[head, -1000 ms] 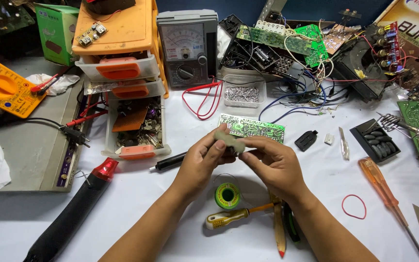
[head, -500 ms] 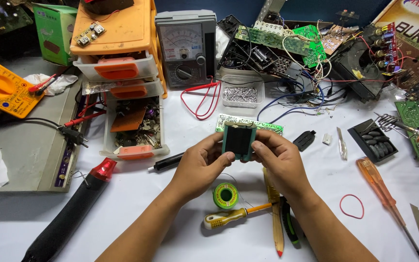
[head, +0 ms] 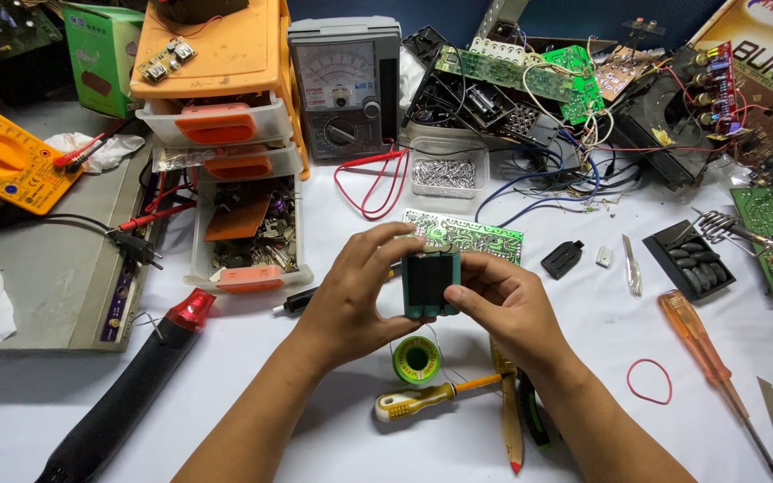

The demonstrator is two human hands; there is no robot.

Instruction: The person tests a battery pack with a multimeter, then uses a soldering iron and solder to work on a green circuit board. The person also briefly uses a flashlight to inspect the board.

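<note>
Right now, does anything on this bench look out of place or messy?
Mostly clutter. The bottom drawer of the orange organiser is pulled out, showing loose parts, and tangled wires sprawl behind. Both hands hold the green block upright.

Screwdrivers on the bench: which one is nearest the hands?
The yellow-and-white-handled screwdriver, lying just below the hands beside the green solder spool. The translucent orange screwdriver lies farther right, past the red rubber band.
</note>
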